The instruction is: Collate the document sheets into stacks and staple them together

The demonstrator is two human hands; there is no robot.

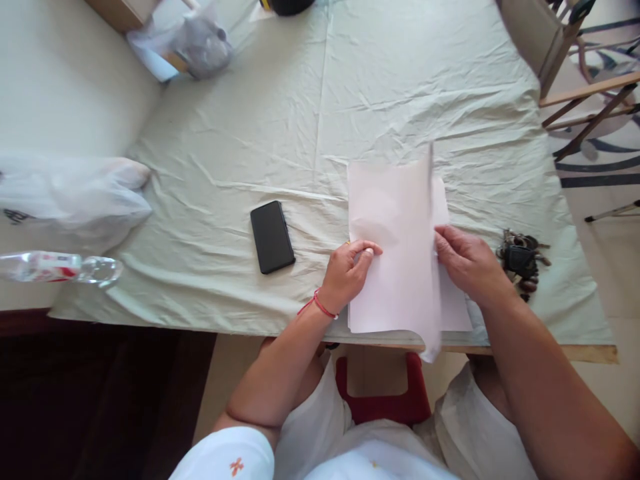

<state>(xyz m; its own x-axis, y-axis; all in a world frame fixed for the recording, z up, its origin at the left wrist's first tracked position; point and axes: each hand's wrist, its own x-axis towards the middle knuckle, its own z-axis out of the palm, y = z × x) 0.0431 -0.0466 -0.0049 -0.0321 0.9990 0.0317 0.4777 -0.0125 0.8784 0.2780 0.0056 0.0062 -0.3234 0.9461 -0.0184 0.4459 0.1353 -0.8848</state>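
Observation:
White sheets of paper [393, 287] lie near the table's front edge, and the right side of the top sheet is lifted and curls upward. My right hand [463, 260] pinches that raised edge between thumb and fingers. On the left side of the sheets rests my left hand [353, 270], its fingers curled with thumb and forefinger together on the paper. Whether it grips the sheet or only presses on it is hard to see. More paper [456, 310] shows beneath, to the right of the lifted edge.
A black smartphone [273, 237] lies left of my left hand. Keys [521, 259] sit just beyond my right wrist. Farther left are a plastic bottle [60, 267] and a white plastic bag [75, 200]. Another bag [203, 43] stands at the back left. A chair [537, 40] is at the right.

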